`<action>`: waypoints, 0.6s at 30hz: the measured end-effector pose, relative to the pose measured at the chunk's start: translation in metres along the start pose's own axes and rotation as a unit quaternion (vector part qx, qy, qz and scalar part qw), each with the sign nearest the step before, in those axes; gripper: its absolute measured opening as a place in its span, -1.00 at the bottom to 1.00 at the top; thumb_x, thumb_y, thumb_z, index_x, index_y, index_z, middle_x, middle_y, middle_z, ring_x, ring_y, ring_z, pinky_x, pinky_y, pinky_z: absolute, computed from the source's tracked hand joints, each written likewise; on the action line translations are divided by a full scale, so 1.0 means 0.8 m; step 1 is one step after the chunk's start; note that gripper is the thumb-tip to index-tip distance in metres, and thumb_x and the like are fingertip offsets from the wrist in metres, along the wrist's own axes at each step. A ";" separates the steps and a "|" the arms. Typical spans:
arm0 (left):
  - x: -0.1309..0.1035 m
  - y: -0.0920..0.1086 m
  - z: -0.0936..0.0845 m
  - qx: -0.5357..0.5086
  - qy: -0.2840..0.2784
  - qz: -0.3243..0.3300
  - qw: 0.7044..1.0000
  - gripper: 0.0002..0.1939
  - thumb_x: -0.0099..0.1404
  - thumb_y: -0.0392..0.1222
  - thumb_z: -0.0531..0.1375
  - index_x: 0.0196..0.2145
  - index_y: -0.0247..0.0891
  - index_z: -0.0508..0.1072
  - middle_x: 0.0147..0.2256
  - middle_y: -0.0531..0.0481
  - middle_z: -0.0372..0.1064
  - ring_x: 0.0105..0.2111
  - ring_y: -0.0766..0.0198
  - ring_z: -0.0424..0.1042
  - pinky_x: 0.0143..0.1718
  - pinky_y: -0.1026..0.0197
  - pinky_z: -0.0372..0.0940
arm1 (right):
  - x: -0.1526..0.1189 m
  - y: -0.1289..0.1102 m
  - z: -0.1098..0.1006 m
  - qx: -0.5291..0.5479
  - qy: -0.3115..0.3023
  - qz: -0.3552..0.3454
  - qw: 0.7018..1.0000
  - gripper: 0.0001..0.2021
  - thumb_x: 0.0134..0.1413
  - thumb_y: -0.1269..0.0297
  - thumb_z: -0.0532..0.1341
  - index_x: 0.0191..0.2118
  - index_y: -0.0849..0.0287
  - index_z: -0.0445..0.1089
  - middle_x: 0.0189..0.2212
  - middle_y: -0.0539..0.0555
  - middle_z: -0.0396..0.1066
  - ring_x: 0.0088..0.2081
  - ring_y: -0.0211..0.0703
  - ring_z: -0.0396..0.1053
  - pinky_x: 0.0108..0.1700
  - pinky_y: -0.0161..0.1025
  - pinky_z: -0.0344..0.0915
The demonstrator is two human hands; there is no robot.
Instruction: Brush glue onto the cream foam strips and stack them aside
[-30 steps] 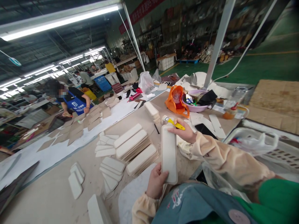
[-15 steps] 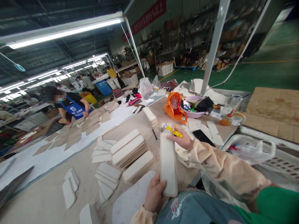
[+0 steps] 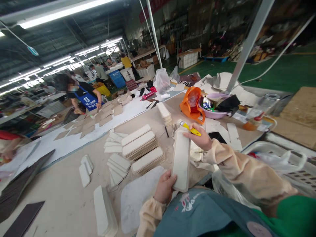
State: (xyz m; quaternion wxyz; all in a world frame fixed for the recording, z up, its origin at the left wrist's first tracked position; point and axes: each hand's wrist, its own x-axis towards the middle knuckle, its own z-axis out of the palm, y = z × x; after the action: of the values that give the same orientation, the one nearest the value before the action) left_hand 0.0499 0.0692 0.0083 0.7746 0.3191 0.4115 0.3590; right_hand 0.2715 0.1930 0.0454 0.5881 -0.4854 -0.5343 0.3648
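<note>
The left hand [image 3: 165,188] is curled over the lower left edge of a long pale panel [image 3: 182,161], thumb pressed on its upper face; from my remote seat I cannot see how its fingers lie underneath. The right hand [image 3: 201,137] is bent around the yellow handle of a brush [image 3: 192,129], gripping it between thumb and fingers, and those same fingers also come up against the panel's far end. So I have the panel slanting between the two hands, near end in the left, far end beneath the right, with the brush's bristle end pointing up and away past that far end. Just beyond the right hand I make out a small stack of pale pieces [image 3: 165,113], and nearer to it a thin dark rod [image 3: 167,132]. Farther past that hand sit an orange bag [image 3: 191,106] and a purple basin [image 3: 215,114]; a black flat object [image 3: 217,137] lies just beside it on the right. Left of the left hand I see a smooth white sheet [image 3: 139,194], then fanned strips [image 3: 118,167], with thick panel stacks [image 3: 140,146] ahead of it. Well apart, far ahead on the left, a co-worker in a blue apron [image 3: 89,100] leans over brown pieces [image 3: 105,113].
</note>
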 end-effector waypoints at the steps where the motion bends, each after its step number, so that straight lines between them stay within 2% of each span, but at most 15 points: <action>1: 0.000 -0.001 0.002 -0.008 0.009 -0.004 1.000 -0.49 0.05 0.02 0.27 -0.10 -0.35 0.45 -0.32 -0.14 0.49 -0.33 0.14 0.46 -0.28 0.14 0.34 | 0.000 0.000 -0.002 0.013 -0.004 0.000 1.000 -0.60 -0.18 0.07 0.36 -0.39 0.07 0.11 -0.59 -0.15 0.05 -0.57 -0.32 0.03 -0.53 -0.32 0.02; 6: -0.005 -0.004 0.013 -0.018 0.035 -0.034 0.999 -0.48 0.11 0.05 0.23 -0.04 -0.32 0.39 -0.31 -0.13 0.48 -0.40 0.20 0.45 -0.38 0.18 0.36 | -0.002 0.002 -0.013 0.046 -0.021 0.008 0.999 -0.59 -0.18 0.11 0.37 -0.39 0.08 0.09 -0.61 -0.17 0.00 -0.59 -0.34 -0.03 -0.55 -0.33 -0.04; 12: -0.011 -0.012 0.017 -0.002 0.017 0.001 1.000 -0.41 -0.05 -0.09 0.36 -0.05 -0.31 0.37 -0.27 -0.10 0.46 -0.39 0.22 0.43 -0.42 0.25 0.33 | -0.005 0.006 -0.023 0.010 0.000 -0.021 1.000 -0.61 -0.15 0.10 0.35 -0.37 0.08 0.09 -0.54 -0.14 0.05 -0.54 -0.33 0.04 -0.49 -0.34 0.06; 18: -0.008 -0.027 0.003 0.016 0.099 0.052 0.994 -0.62 -0.02 -0.18 0.34 -0.22 -0.33 0.45 -0.34 -0.04 0.47 -0.38 0.28 0.40 -0.33 0.26 0.30 | -0.011 0.008 -0.029 -0.054 -0.017 -0.031 0.998 -0.65 -0.10 0.08 0.31 -0.37 0.07 0.09 -0.57 -0.14 0.06 -0.55 -0.30 0.06 -0.49 -0.32 0.08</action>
State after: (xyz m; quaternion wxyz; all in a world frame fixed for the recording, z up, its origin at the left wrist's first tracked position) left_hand 0.0552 0.0518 -0.0049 0.7054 0.3151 0.4743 0.4222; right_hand 0.2936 0.1823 0.0382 0.5627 -0.4933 -0.5783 0.3250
